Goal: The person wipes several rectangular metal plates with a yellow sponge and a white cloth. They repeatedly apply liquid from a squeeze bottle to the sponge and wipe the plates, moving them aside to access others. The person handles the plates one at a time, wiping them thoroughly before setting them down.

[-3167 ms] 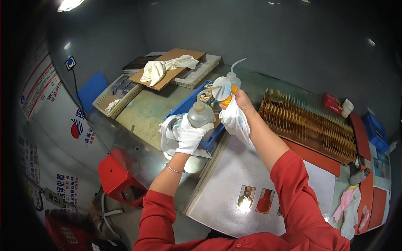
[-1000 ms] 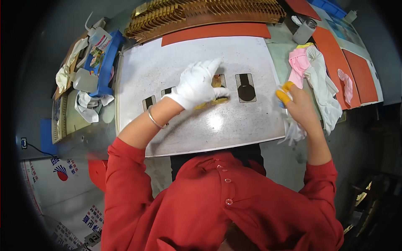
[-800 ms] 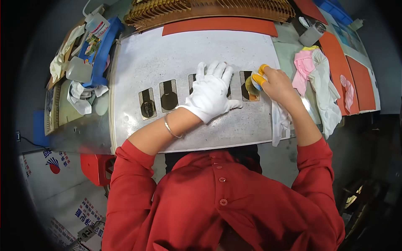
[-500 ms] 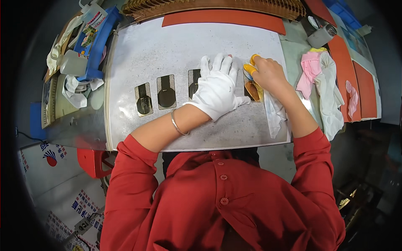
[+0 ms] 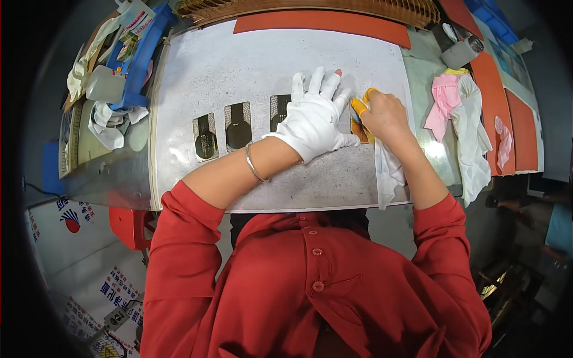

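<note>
My left hand (image 5: 311, 124), in a white glove with one bare fingertip, lies flat on the light work sheet (image 5: 268, 59) with its fingers spread. Its thumb reaches the edge of a small dark, shiny plate (image 5: 360, 132). Over that plate my right hand (image 5: 387, 119) is closed on a white cloth (image 5: 388, 179), which hangs toward the table's near edge. Yellow finger covers (image 5: 360, 106) sit on its thumb and forefinger. To the left, two patterned dark plates (image 5: 206, 138) (image 5: 238, 126) lie apart. A third plate (image 5: 279, 111) is partly hidden by the glove.
An orange board (image 5: 322, 27) and a brown slatted rack (image 5: 310, 7) lie along the back. At the left stand a blue tray (image 5: 138, 71) and a white bottle (image 5: 105, 85). Pink cloth (image 5: 444, 98), white cloth (image 5: 471, 143) and a clear bottle (image 5: 462, 52) are at the right.
My left hand sits slightly farther up the sheet. The right hand has shifted a little to the right and down over the plate, still gripping the cloth.
</note>
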The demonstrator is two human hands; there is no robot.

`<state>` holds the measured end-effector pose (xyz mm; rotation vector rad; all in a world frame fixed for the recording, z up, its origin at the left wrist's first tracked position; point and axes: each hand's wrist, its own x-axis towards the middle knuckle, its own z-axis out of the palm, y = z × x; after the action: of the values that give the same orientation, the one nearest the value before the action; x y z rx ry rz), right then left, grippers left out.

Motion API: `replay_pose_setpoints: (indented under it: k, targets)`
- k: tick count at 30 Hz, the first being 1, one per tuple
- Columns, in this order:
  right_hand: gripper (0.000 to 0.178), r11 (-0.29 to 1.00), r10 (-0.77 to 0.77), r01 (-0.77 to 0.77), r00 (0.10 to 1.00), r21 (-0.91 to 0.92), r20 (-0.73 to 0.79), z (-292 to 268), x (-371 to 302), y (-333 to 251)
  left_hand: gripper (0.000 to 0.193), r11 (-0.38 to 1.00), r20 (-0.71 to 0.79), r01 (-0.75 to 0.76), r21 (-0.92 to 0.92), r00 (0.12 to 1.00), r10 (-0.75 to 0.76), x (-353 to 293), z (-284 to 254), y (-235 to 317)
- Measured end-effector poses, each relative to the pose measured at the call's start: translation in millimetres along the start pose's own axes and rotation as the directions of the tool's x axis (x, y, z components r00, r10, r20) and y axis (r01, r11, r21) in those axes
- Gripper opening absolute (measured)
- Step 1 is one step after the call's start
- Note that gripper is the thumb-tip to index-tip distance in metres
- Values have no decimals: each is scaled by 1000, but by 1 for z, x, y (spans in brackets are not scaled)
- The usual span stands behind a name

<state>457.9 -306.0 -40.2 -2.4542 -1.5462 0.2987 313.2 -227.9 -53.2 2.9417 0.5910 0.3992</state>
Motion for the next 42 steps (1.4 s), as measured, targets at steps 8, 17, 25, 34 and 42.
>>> replay_pose_setpoints:
  k: [8,17,25,34,42]
  targets:
    - [21,1000,22,-22,999,5,22,2,-14,-2,75,994,11,-110,9,994,110,-1,-4,-3]
    - [27,1000,4,-3,1000,15,-2,6,-35,-3,83,979,138,-196,56,973,187,6,-7,-5]
    - [29,999,15,-16,1000,32,27,6,-57,-7,101,985,241,-172,32,957,159,8,-18,-3]
    - [28,999,-2,-1,997,47,78,5,-82,-10,106,973,241,-229,11,945,219,9,-19,-12]
    - [28,995,-86,84,996,54,37,-30,-64,-38,97,1000,174,7,6,985,-8,-33,-39,-57]
